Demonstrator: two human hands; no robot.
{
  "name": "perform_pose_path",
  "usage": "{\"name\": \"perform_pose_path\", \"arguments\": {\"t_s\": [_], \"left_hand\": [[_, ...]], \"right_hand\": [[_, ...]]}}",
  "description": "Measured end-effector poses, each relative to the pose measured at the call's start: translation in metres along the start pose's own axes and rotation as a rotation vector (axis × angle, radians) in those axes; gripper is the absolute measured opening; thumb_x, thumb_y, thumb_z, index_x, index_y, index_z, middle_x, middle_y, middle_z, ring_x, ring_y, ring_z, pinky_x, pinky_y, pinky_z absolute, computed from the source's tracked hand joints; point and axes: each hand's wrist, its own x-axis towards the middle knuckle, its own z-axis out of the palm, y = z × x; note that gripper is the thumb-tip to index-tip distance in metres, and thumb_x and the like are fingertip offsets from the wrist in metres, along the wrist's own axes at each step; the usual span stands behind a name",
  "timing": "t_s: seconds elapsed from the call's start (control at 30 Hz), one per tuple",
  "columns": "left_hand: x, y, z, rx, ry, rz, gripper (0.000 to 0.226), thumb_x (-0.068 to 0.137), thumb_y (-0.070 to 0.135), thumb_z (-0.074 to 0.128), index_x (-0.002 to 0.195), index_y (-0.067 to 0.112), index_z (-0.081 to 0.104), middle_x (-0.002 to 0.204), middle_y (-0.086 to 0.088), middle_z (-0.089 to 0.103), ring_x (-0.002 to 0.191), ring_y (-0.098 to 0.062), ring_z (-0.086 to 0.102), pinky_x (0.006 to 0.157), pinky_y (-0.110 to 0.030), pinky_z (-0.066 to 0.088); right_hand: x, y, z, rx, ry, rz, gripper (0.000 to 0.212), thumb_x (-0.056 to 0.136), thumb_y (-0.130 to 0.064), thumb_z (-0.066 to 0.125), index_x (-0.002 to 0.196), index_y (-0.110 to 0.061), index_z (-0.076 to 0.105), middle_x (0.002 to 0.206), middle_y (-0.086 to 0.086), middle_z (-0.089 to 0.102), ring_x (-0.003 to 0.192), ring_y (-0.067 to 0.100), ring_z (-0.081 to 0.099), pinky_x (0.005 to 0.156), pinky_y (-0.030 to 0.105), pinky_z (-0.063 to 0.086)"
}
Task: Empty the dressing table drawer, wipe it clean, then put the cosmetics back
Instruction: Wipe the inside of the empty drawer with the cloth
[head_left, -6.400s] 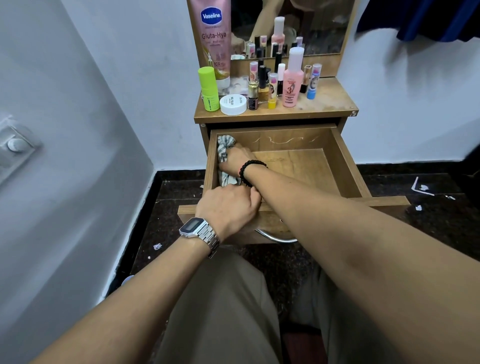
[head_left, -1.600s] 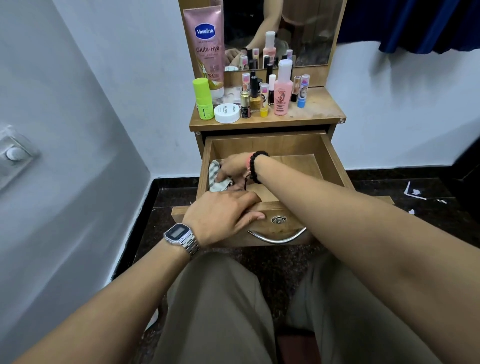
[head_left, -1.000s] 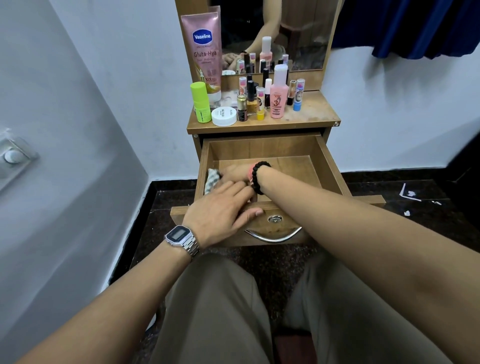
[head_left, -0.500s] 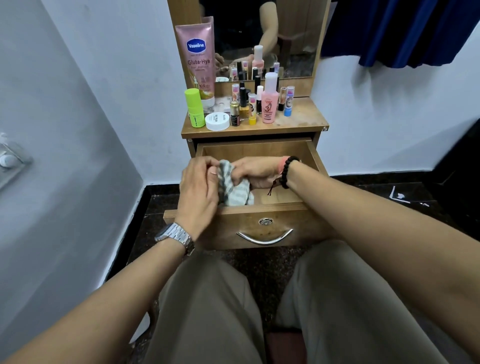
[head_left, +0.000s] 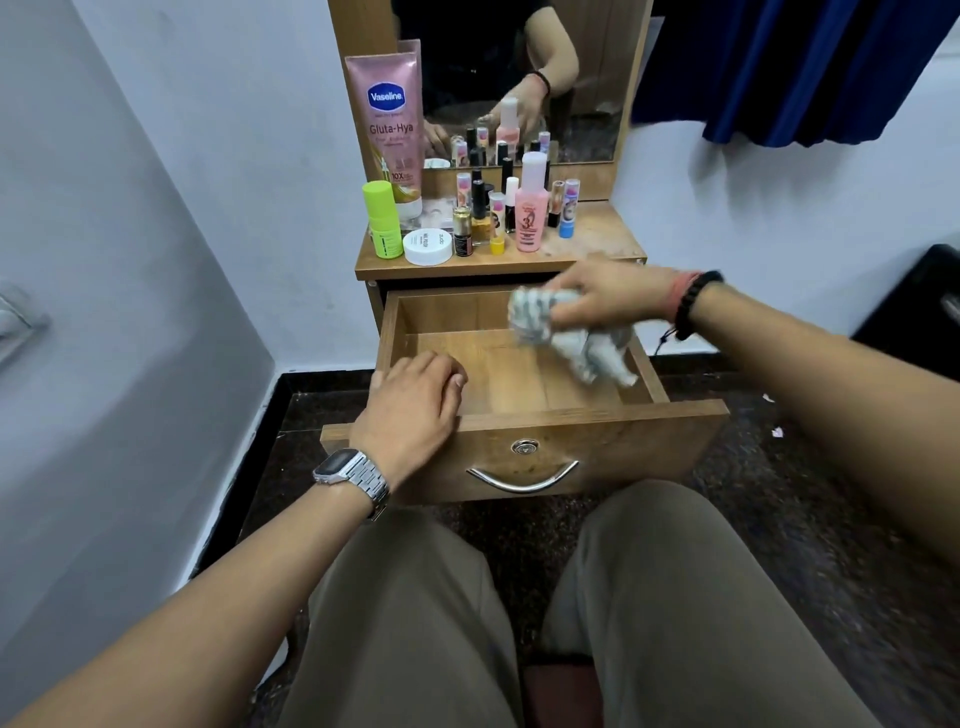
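Observation:
The wooden drawer (head_left: 613, 441) is pulled out, and its floor is bare. My right hand (head_left: 613, 293) holds a crumpled striped cloth (head_left: 566, 338) in the air above the drawer's back right corner. My left hand (head_left: 410, 405) rests on the drawer's front left rim with its fingers curled over the edge. On the dressing table top (head_left: 592, 236) stand the cosmetics: a pink Vaseline tube (head_left: 387, 124), a green stick (head_left: 383, 221), a white jar (head_left: 427, 247), a pink bottle (head_left: 532, 208) and several small bottles.
A mirror (head_left: 519, 78) rises behind the cosmetics. White walls close in at the left and behind. A blue curtain (head_left: 800, 67) hangs at the upper right. My knees sit just below the drawer front, over a dark speckled floor (head_left: 831, 493).
My right hand has lifted the cloth out of the drawer's front left and carried it up to the right. My left hand let go of the cloth and dropped onto the drawer rim.

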Motion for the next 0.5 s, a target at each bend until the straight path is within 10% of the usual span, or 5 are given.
{"name": "perform_pose_path", "arguments": {"t_s": [0.13,0.33,0.5], "left_hand": [[0.0,0.005,0.0,0.069,-0.066,-0.012,0.031,0.101,0.035,0.029,0.107,0.024,0.058,0.11,0.005,0.058,0.105,-0.02,0.052,0.092,-0.039,0.032],[-0.002,0.006,-0.002,0.082,-0.087,0.005,0.035,0.101,0.037,0.025,0.105,0.024,0.057,0.104,0.005,0.059,0.101,-0.02,0.054,0.093,-0.04,0.036],[-0.003,0.004,0.001,0.081,-0.089,0.03,0.044,0.099,0.045,0.018,0.103,0.025,0.058,0.103,0.005,0.06,0.098,-0.02,0.055,0.089,-0.04,0.04]], "right_hand": [[0.0,0.058,-0.02,-0.194,0.395,0.188,0.017,0.089,-0.026,0.054,0.075,-0.016,0.057,0.075,0.011,0.06,0.076,0.03,0.057,0.061,0.029,0.04],[0.011,0.109,0.038,-0.238,0.264,0.242,0.026,0.093,-0.024,0.054,0.115,-0.016,0.064,0.115,0.015,0.062,0.104,0.034,0.056,0.085,0.036,0.044],[-0.024,0.101,0.044,-0.269,0.223,0.213,0.026,0.093,-0.029,0.056,0.116,-0.023,0.066,0.108,0.014,0.069,0.099,0.035,0.061,0.081,0.035,0.046]]}}
